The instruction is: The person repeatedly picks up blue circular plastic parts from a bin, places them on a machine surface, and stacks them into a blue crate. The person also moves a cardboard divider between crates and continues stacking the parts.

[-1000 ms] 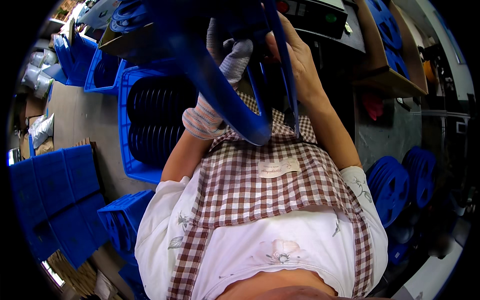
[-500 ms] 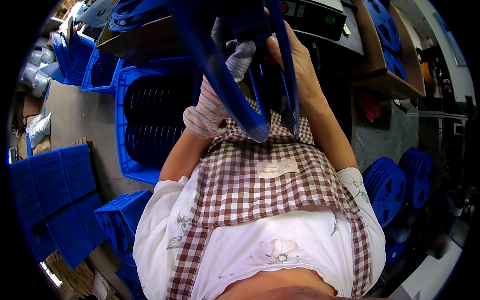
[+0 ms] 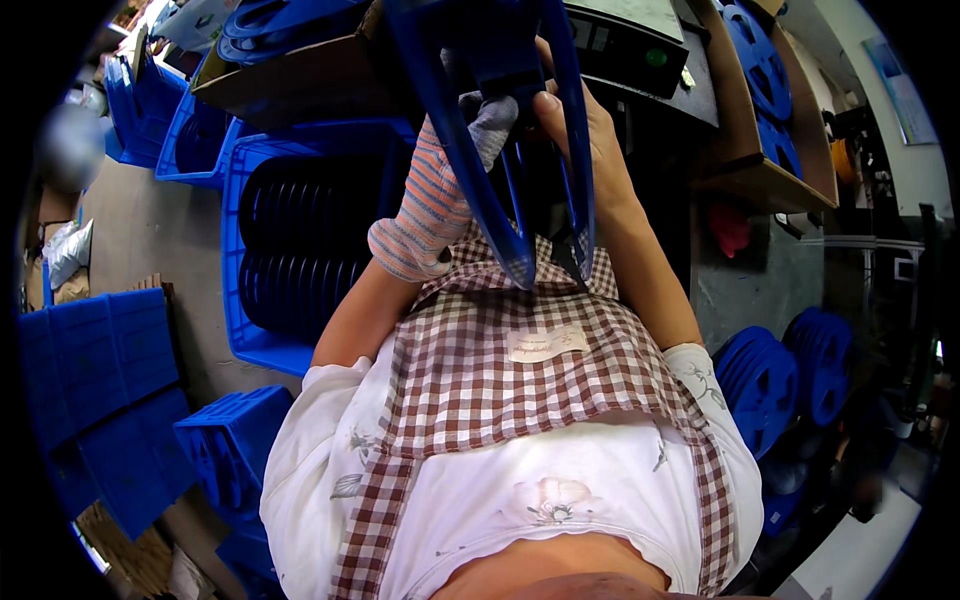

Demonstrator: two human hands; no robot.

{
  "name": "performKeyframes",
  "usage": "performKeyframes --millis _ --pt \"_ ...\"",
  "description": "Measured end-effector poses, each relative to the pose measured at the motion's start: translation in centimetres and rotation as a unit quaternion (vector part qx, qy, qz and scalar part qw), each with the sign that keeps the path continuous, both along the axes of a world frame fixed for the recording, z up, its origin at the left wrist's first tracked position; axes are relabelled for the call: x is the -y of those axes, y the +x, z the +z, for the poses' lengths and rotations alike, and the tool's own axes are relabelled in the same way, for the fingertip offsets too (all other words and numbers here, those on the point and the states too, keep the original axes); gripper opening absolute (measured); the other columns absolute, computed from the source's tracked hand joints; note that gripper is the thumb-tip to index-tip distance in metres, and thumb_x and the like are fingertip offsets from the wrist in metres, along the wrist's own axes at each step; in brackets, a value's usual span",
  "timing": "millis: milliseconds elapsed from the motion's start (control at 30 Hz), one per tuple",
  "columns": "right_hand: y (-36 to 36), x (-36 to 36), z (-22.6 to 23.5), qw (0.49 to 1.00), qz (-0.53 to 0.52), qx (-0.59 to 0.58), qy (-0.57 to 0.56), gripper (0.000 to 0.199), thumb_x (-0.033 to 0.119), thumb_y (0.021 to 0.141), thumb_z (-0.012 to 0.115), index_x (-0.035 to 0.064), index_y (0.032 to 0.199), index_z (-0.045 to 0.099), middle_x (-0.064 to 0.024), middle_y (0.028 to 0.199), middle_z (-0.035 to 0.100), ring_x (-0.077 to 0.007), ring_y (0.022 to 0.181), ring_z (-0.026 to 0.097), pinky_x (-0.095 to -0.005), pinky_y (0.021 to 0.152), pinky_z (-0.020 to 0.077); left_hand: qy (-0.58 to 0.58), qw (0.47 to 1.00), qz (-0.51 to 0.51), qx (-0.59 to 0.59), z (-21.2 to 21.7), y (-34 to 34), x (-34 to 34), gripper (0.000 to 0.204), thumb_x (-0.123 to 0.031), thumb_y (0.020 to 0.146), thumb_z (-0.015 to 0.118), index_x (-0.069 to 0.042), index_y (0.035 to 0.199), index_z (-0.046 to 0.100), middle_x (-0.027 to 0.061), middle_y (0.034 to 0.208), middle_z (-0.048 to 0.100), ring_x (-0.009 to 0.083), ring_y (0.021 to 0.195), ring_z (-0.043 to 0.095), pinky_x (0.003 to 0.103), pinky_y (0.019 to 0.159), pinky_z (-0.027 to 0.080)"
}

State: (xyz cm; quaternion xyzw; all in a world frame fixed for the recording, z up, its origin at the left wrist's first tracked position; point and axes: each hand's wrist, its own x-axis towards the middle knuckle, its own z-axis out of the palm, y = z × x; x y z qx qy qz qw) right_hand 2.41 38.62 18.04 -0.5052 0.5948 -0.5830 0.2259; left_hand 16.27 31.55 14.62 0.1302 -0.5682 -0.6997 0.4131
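Observation:
A blue plastic reel (image 3: 497,232), its two flanges seen nearly edge-on, is held up in front of my chest. My left hand (image 3: 488,125), in a grey glove below an orange-and-grey striped cuff, is closed at the reel's hub, partly behind the near flange. From the other side my bare right hand (image 3: 590,135) grips the reel, its thumb near the hub and the other fingers mostly hidden behind the right flange. The reel's upper part runs out of the picture.
Left of my arm, a blue crate (image 3: 232,270) holds rows of dark discs. Cardboard boxes (image 3: 290,92) with blue reels stand far left and far right. A black machine (image 3: 625,50) with a green button is ahead. Stacked blue reels (image 3: 757,385) lie at right, blue crates (image 3: 110,350) at left.
The reel and both hands have shifted slightly; the reel's flanges look closer together and turned more upright. Both hands keep their hold. The surroundings have moved a little left in the view.

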Motion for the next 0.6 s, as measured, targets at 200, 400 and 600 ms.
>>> performKeyframes --millis 200,400,600 --pt "-1.5 -1.3 2.2 0.996 -0.017 -0.078 0.030 0.071 0.056 0.088 0.051 0.0159 0.145 0.038 -0.0252 0.121 0.058 -0.0371 0.103 0.063 -0.0454 0.089 0.0498 -0.277 0.953 0.083 0.091 3.8 -0.5 -0.6 0.056 -0.022 0.093 0.061 -0.010 0.142 0.035 0.0118 0.117 0.059 0.0151 0.105 0.060 0.027 0.087 0.054" --pt "-5.0 -3.4 6.0 0.960 -0.044 -0.268 0.071 0.077 0.051 0.083 0.059 0.0219 0.148 0.031 -0.0254 0.113 0.062 -0.0404 0.105 0.061 -0.0426 0.093 0.0459 -0.183 0.981 -0.065 0.008 3.8 -3.0 1.9 0.061 -0.021 0.090 0.064 0.006 0.137 0.037 0.0158 0.126 0.054 0.0210 0.115 0.057 0.030 0.094 0.050" --pt "-12.5 -3.8 10.5 0.887 -0.052 -0.435 0.144 0.071 0.063 0.079 0.052 0.0401 0.143 0.036 -0.0243 0.120 0.060 -0.0415 0.111 0.058 -0.0447 0.096 0.0445 0.137 0.905 -0.378 -0.138 -3.5 -7.8 15.2 0.038 -0.019 0.094 0.058 0.002 0.125 0.050 0.0143 0.115 0.059 0.0159 0.099 0.064 0.025 0.077 0.057"
